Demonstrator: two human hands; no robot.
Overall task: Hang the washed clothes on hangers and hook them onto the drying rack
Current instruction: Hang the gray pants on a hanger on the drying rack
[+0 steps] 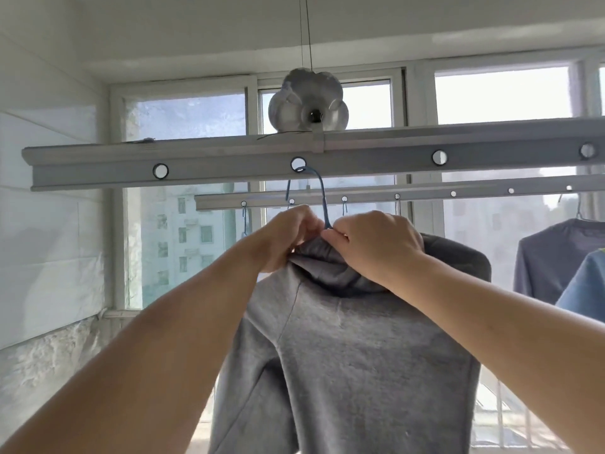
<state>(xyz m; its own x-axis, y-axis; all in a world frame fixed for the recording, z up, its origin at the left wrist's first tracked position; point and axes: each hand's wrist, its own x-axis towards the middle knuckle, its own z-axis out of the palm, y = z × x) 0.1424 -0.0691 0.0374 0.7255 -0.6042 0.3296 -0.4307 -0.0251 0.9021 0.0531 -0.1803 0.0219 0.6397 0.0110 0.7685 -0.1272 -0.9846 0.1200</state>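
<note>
A person's left hand (pixel 292 235) and right hand (pixel 373 244) pinch the collar of a grey hoodie (pixel 353 355), fingers curled tight into the fabric either side of a blue hanger (pixel 319 198). Just above the grip, its hook sits in a hole of the drying rack's near bar (pixel 229 165). Smoothing the neck evenly outward should likely keep the garment level.
</note>
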